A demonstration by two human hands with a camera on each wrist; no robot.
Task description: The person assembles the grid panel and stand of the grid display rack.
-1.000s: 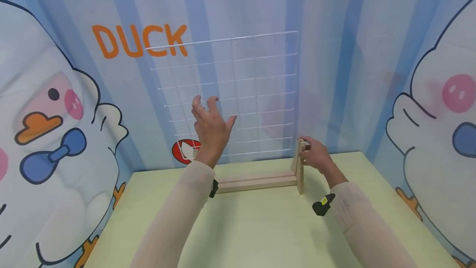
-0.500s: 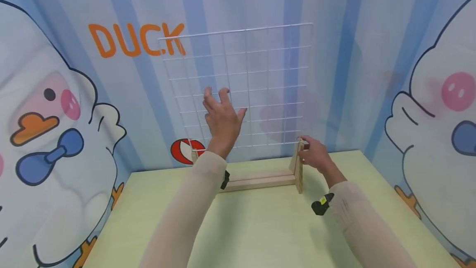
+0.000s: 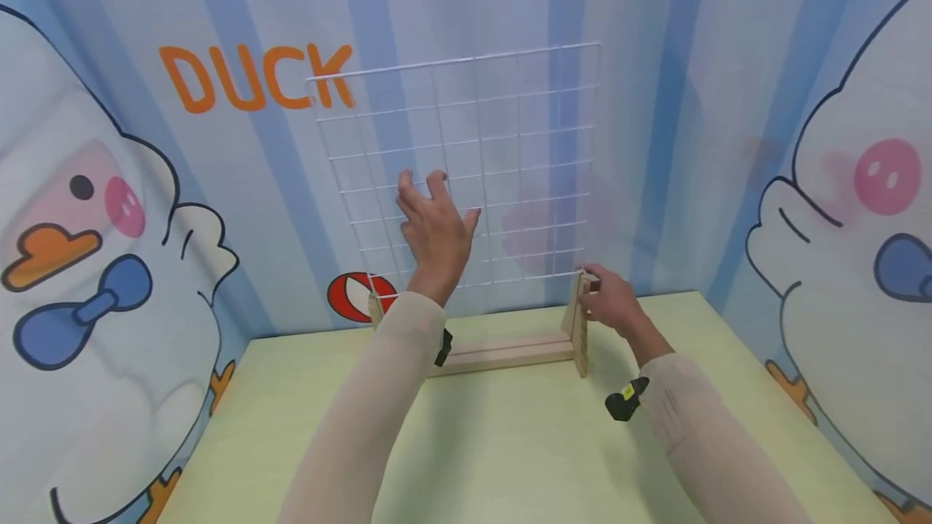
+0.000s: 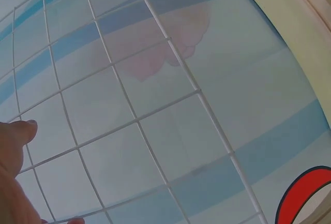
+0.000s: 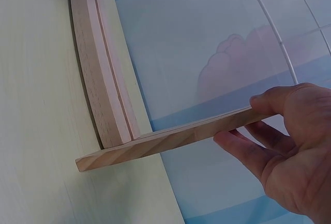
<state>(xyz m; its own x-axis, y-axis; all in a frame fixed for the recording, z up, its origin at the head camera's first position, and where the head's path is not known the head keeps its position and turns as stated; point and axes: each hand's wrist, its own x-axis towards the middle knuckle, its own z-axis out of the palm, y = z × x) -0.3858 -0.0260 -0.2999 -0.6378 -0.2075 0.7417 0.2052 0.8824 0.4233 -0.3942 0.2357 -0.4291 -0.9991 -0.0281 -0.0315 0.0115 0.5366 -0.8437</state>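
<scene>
A white wire grid panel (image 3: 480, 141) stands above a light wooden stand (image 3: 510, 359) on the table. My left hand (image 3: 437, 237) holds the panel low on its left half, with bent fingertips at the wires. In the left wrist view the thumb (image 4: 23, 131) lies against the mesh (image 4: 137, 121). My right hand (image 3: 613, 297) pinches the top of the stand's right upright (image 3: 580, 330), thumb on one side and fingers on the other. The panel's lower right corner is at that upright's top. Its lower left corner is by the left upright (image 3: 374, 310), partly hidden by my left arm.
The pale yellow table (image 3: 510, 451) ends at a fabric backdrop (image 3: 655, 103) right behind the stand. Printed duck figures (image 3: 124, 427) cover the backdrop on both sides. The stand's long base rails (image 5: 98, 69) lie flat on the table.
My left hand has moved right and slightly up, taking the wire grid panel with it until its lower corners reached the uprights' tops. My right hand has kept its place on the stand.
</scene>
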